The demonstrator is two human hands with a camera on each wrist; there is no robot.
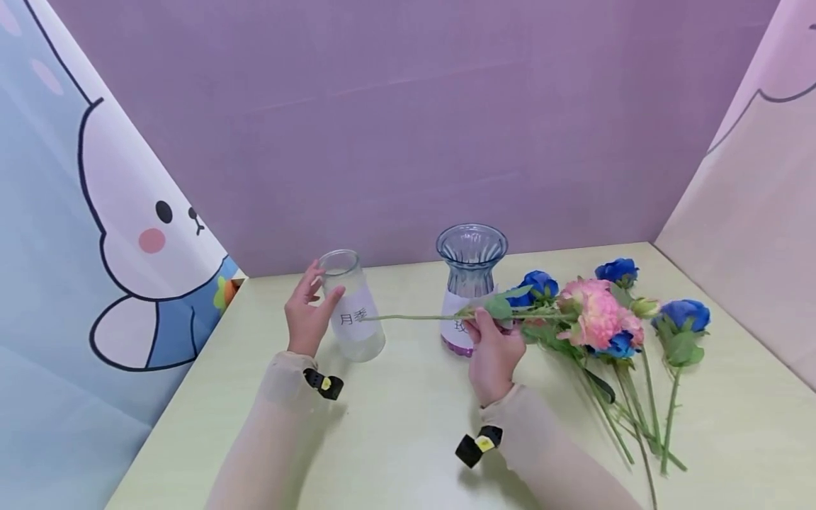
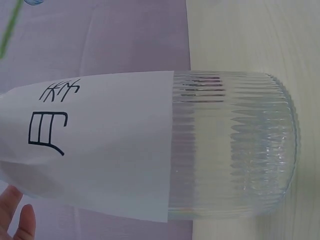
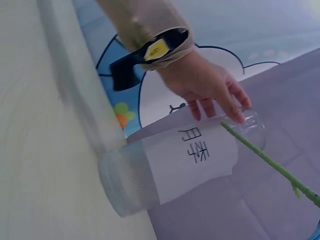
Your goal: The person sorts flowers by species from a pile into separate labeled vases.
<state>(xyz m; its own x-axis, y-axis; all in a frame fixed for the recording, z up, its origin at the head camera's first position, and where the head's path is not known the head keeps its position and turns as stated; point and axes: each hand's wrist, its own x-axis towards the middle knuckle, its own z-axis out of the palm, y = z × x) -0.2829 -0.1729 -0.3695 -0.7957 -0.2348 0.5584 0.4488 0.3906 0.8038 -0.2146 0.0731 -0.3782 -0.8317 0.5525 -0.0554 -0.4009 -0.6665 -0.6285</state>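
A clear ribbed glass vase [image 1: 366,347] stands on the table, wrapped in a white paper label [image 2: 115,150] with black handwriting. My left hand [image 1: 309,312] is at its left side near the rim, fingers spread and loosely bent; the thumb [image 3: 235,117] lies over the glass in the right wrist view. My right hand [image 1: 497,354] pinches the green stem [image 1: 414,317] of a pink flower [image 1: 596,315]. That stem lies level, its cut end in front of the vase's label. Behind my right hand stands a blue-tinted vase [image 1: 470,276] with a flared rim and paper label, partly hidden.
Several blue flowers [image 1: 685,315] and pink ones lie at the right of the table [image 1: 408,439], long stems toward the front. A purple cloth wall [image 1: 408,142] rises behind the vases. Printed cloth panels [image 1: 127,283] flank both sides.
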